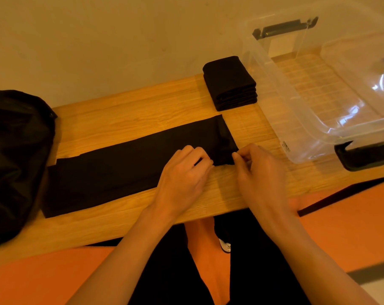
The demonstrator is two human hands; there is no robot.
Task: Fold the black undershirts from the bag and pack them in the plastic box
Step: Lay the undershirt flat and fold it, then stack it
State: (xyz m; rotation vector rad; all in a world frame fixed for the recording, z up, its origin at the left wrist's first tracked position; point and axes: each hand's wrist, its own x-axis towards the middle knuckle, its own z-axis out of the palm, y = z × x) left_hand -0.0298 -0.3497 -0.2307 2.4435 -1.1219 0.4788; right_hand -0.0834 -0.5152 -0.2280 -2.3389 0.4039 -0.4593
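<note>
A black undershirt (120, 168), folded into a long strip, lies flat across the wooden table (142, 106). My left hand (184, 172) pinches the strip's near edge close to its right end. My right hand (259, 170) pinches the near right corner of that same end. A stack of folded black undershirts (230, 82) sits behind, next to the clear plastic box (274, 89) at the right. Nothing lies inside the box. The black bag (17, 155) rests at the table's left end.
The box has black latch handles at its far end (285, 27) and near end (367, 155). A plain wall runs behind the table. My legs and an orange floor (340, 227) show below the table's front edge.
</note>
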